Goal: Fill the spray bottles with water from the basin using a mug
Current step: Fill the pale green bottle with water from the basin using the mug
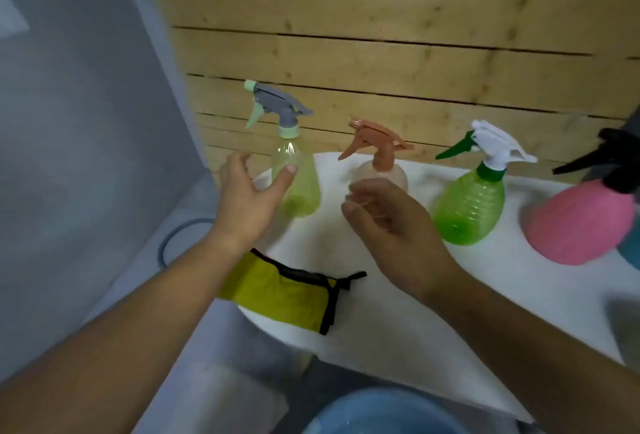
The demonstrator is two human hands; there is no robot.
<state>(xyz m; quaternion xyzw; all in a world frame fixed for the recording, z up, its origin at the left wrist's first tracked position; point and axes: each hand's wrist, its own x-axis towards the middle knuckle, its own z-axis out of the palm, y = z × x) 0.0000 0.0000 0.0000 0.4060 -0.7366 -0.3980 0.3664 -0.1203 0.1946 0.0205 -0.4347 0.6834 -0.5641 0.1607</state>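
Spray bottles are lined along the far edge of the white table (pixel 398 322), against planks (pixel 381 35) — yellow-green bottle (pixel 296 180), peach bottle (pixel 386 172), ribbed green bottle (pixel 467 205), pink bottle (pixel 581 225). Fill levels cannot be told. Left hand (pixel 249 194) is spread beside the yellow-green bottle; right hand (pixel 391 222), loosely curled, grips nothing. Blue basin (pixel 381 413) is cropped nearest.

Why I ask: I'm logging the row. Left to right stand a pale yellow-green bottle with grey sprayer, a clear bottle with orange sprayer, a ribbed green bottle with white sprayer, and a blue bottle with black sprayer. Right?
Not quite. In the head view the last one, the round plastic spray bottle with black sprayer, is pink, not blue. The rest is as you said.
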